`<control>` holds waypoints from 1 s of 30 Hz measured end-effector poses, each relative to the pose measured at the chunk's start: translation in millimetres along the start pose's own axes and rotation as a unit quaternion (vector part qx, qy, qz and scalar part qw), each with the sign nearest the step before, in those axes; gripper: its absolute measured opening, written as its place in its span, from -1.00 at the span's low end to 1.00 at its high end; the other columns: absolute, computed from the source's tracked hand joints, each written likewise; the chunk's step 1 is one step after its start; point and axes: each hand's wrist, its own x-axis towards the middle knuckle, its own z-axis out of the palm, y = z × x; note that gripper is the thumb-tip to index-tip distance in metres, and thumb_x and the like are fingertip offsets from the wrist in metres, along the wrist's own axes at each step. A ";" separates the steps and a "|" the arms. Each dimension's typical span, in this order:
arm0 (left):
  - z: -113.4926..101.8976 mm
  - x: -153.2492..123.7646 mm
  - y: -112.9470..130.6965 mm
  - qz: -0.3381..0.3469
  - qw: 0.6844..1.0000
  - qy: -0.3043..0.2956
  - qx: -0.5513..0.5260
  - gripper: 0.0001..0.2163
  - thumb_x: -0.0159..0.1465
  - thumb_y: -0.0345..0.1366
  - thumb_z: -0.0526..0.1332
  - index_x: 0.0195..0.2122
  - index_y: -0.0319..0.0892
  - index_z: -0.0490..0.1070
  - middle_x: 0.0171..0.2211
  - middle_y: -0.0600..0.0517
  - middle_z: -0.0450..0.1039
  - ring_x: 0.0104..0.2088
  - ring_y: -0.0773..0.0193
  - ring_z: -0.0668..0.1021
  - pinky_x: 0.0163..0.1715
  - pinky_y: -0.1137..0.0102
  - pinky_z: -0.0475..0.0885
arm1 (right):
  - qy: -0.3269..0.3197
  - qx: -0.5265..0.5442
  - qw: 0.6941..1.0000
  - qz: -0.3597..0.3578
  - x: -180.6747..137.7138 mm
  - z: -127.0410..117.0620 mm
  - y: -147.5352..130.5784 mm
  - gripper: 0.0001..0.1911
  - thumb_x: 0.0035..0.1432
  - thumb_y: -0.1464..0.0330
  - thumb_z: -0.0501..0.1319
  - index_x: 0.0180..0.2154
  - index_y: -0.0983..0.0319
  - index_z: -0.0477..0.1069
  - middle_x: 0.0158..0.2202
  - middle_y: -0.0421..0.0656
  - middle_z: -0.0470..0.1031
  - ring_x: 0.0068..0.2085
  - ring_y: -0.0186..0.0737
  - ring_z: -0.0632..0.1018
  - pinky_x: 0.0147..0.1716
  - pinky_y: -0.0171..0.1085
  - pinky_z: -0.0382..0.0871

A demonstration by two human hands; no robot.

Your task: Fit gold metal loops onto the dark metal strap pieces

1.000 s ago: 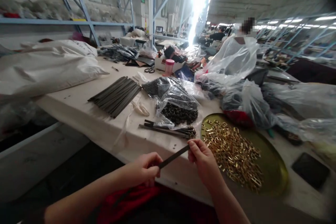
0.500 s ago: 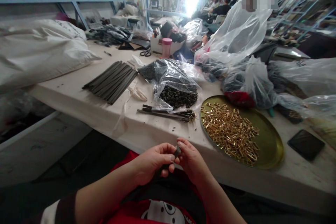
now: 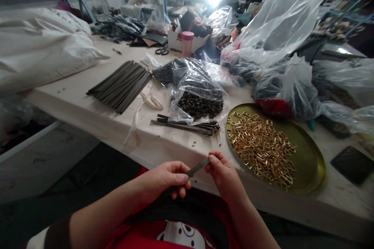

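Both my hands hold one thin dark strip [image 3: 198,167] just in front of the table edge. My left hand [image 3: 166,181] is closed round its lower part, and my right hand [image 3: 223,175] pinches its upper tip. To the right of my right hand lies a round brass-coloured tray [image 3: 309,153] heaped with several small gold buckles [image 3: 263,149]. Beyond my hands, a small bundle of dark strips [image 3: 187,125] lies on the table beside an open clear bag of small dark parts [image 3: 198,105].
A stack of long dark strips [image 3: 119,85] lies at the table's left, with a large white sack [image 3: 43,50] behind it. Plastic bags [image 3: 280,78], a pink cup [image 3: 187,42], scissors [image 3: 161,51] and a black phone [image 3: 352,163] crowd the table. Another person sits at far right.
My hands first closed together near my lap with the strip bunched between them, then drew apart a little, so the strip again shows between them. The view tilted down.
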 end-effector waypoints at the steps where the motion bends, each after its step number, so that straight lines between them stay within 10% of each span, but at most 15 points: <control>1: -10.0 -4.9 -0.5 -0.009 0.999 -0.002 0.042 -0.79 0.01 -0.26 0.25 -0.38 -0.23 0.28 -0.52 0.12 0.39 -0.62 0.49 0.38 -0.65 0.57 0.17 | 0.040 0.014 0.999 -0.013 1.1 -6.2 -2.5 -0.76 -0.08 0.25 0.28 -0.35 0.21 0.33 -0.53 -0.31 0.31 -0.56 -0.43 0.34 -0.55 -0.40 0.24; 8: -93.0 -52.0 11.0 0.026 0.968 0.115 0.222 -0.85 0.06 -0.25 0.24 -0.46 -0.22 0.35 -0.58 0.15 0.35 -0.57 0.43 0.37 -0.56 0.55 0.21 | 0.226 -0.073 0.965 -0.114 -12.8 -52.7 -10.2 -0.73 -0.03 0.25 0.24 -0.24 0.16 0.34 -0.48 -0.30 0.35 -0.51 -0.42 0.37 -0.49 -0.42 0.28; 13: -88.6 -68.0 56.5 0.268 0.915 0.298 -0.041 -0.90 0.06 -0.45 0.16 -0.41 -0.16 0.25 -0.43 0.14 0.47 -0.43 0.39 0.47 -0.40 0.51 0.34 | -0.017 -0.263 0.960 -0.092 -34.5 -33.9 11.9 -0.83 0.02 0.25 0.19 -0.36 0.22 0.38 -0.48 -0.21 0.40 -0.44 -0.30 0.42 -0.43 -0.34 0.30; 17: -43.1 -55.4 70.9 0.364 0.908 0.207 -0.027 -0.92 0.09 -0.40 0.12 -0.39 -0.15 0.21 -0.61 0.19 0.37 -0.62 0.44 0.40 -0.61 0.57 0.28 | -0.158 -0.367 0.908 -0.125 -40.6 -6.0 2.1 -0.83 0.09 0.26 0.11 -0.38 0.22 0.37 -0.43 -0.18 0.40 -0.37 -0.27 0.41 -0.37 -0.33 0.25; 23: 31.0 -20.9 31.4 0.127 0.973 -0.005 0.191 -0.91 0.11 -0.32 0.12 -0.44 -0.18 0.18 -0.66 0.22 0.26 -0.72 0.51 0.28 -0.73 0.59 0.14 | -0.133 -0.305 0.930 -0.154 -45.7 12.5 -32.0 -0.70 0.14 0.18 0.04 -0.52 0.22 0.22 -0.58 -0.28 0.18 -0.51 -0.37 0.23 -0.53 -0.37 0.10; 30: 24.4 -11.3 2.8 0.034 0.998 -0.048 0.022 -0.83 0.03 -0.35 0.21 -0.38 -0.22 0.23 -0.52 0.14 0.36 -0.68 0.54 0.30 -0.73 0.60 0.11 | -0.073 -0.111 0.991 -0.033 -35.3 -3.9 -5.6 -0.66 0.14 0.21 0.06 -0.59 0.21 0.13 -0.67 -0.33 0.12 -0.59 -0.41 0.14 -0.56 -0.38 0.06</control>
